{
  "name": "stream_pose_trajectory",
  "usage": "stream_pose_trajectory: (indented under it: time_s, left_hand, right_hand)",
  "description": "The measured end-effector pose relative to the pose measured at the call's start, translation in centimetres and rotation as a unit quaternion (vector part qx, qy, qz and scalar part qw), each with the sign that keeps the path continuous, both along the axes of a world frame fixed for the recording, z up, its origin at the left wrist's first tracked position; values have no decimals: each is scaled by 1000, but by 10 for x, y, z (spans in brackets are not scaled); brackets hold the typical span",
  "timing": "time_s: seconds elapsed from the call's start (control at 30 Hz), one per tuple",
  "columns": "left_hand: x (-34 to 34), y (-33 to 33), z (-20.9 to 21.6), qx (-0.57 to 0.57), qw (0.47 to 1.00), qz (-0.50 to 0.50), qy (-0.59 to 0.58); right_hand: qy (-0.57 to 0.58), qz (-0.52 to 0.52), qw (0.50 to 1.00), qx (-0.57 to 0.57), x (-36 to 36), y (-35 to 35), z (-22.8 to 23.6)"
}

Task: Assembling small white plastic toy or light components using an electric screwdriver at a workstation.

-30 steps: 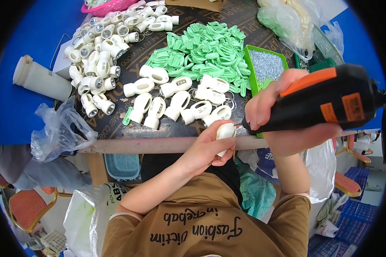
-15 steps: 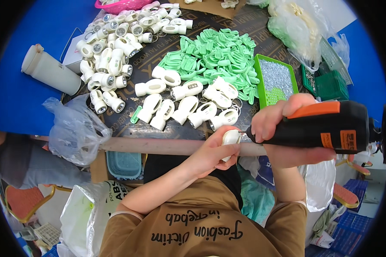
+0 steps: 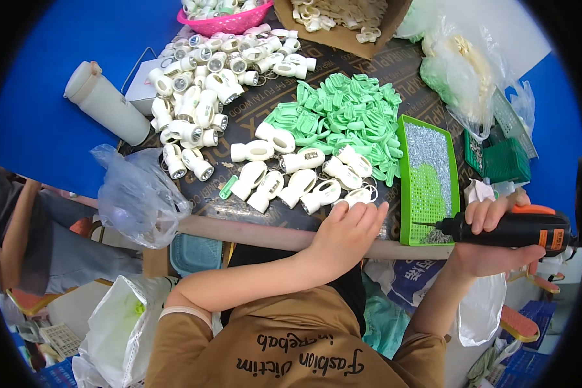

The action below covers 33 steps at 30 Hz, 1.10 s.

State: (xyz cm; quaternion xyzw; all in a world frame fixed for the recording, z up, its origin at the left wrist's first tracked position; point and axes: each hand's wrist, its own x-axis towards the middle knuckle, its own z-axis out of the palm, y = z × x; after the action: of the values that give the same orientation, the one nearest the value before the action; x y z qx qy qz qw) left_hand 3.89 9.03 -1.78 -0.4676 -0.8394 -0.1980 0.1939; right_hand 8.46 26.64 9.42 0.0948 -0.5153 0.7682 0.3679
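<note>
My right hand [image 3: 491, 226] is wrapped round a black electric screwdriver [image 3: 514, 231] with an orange lever. Its thin bit points left, over the near end of a bright green tray [image 3: 403, 187] of small silvery screws [image 3: 427, 145]. At the table's near edge my left hand [image 3: 346, 229] is palm down, fingers curled over a white mini flashlight [image 3: 358, 196]; its thumb and the flashlight's near part are hidden. Several more white flashlights [image 3: 299, 187] lie just beyond and to the left, some with an oval opening. Behind them is a heap of light green plastic parts [image 3: 349, 110].
Many finished-looking flashlights [image 3: 204, 107] are piled at the far left, by a white tumbler [image 3: 107, 103] and a pink basket [image 3: 229, 22]. A cardboard box [image 3: 352, 45] of cream parts stands at the back. Plastic bags [image 3: 139, 197] lie about; a person's arm [image 3: 16, 233] shows at left.
My hands have parted. The screwdriver has drawn back from the flashlight, its bit now over the screw tray. My left hand has moved forward to the flashlights on the table. The view has shifted.
</note>
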Motion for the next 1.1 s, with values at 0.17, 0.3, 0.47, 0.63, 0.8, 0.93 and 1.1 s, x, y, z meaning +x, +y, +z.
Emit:
stream_pose_trajectory:
  time_s: [0.17,0.3,0.47,0.63,0.8,0.93,1.1]
  left_hand:
    - [-20,-2,11,-22,999,-30,-36]
    - [-120,-8,59,-182,981,70,-21]
    - [-260,-24,39,-156,972,176,-22]
    - [-273,-11,28,-183,972,149,-17]
    - [-266,-9,58,145,977,149,-47]
    - [-191,-20,100,403,791,-35,-459]
    - [-67,-26,80,347,388,-211,-828]
  right_hand:
    - [-16,-1,1000,-12,5,7,-7]
    - [-16,-5,1000,-12,8,16,-8]
    - [3,-8,1000,-22,1,24,-7]
    - [-9,-35,999,-23,0,32,-8]
    - [-14,-70,997,-16,-7,42,-7]
    - [-44,-101,994,-12,-14,53,-13]
    - [-86,-133,987,24,-23,53,-35]
